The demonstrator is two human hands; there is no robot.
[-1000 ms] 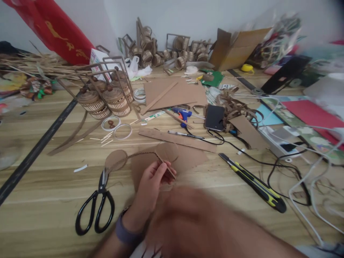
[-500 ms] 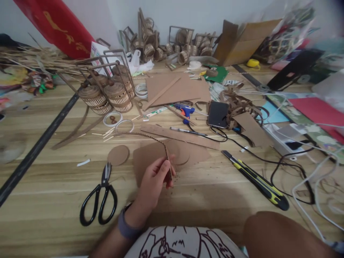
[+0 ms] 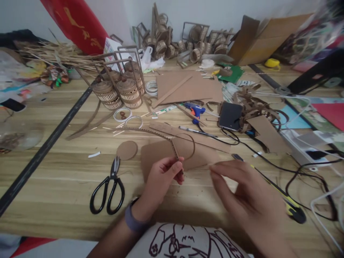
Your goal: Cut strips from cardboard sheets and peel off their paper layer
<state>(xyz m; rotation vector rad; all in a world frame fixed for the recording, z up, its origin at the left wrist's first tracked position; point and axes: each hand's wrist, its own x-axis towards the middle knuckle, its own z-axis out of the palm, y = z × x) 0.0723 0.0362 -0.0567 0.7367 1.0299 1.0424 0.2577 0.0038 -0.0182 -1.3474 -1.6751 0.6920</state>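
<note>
My left hand [image 3: 162, 179] pinches the end of a long thin corrugated cardboard strip [image 3: 158, 134] that arcs up and away to the left over the table. My right hand [image 3: 247, 195] hovers just right of it, blurred, fingers stretched toward the left hand and holding nothing that I can see. Under the hands lies a flat cardboard piece [image 3: 161, 154] with a cardboard ring [image 3: 188, 147] on it. A small cardboard disc [image 3: 127, 149] lies to the left. Black scissors [image 3: 109, 188] rest near my left wrist.
A yellow-black utility knife [image 3: 285, 200] lies partly behind my right hand. A phone [image 3: 229, 115], blue glue gun [image 3: 195, 110], pen [image 3: 197, 131], cables and cardboard sheets [image 3: 188, 87] fill the middle. Woven cardboard lanterns [image 3: 118, 91] stand at left; a black bar [image 3: 40, 154] crosses diagonally.
My right hand has come up from the bottom right edge to beside the left hand. The view shifted, and the left hand still holds the strip.
</note>
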